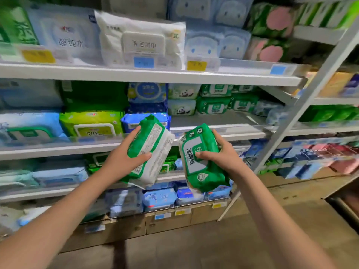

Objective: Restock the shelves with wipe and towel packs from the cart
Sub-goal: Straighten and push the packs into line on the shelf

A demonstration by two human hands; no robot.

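Observation:
My left hand [124, 154] grips a green and white wipe pack [153, 144], tilted with its printed back and white underside toward me. My right hand [221, 152] grips a second green wipe pack [200, 162], its white label with dark characters facing me. Both packs hang in front of the middle shelf [223, 123], which has a bare stretch on its right half. Behind that stretch stand several matching green packs [213, 106] and panda-print packs [182, 107]. No cart is in view.
The top shelf [147, 74] carries large white and blue wipe packs. Blue and green packs fill the middle shelf's left half and the lower shelves. A slanted white upright [303, 105] separates a neighbouring rack at the right. Brown floor lies below.

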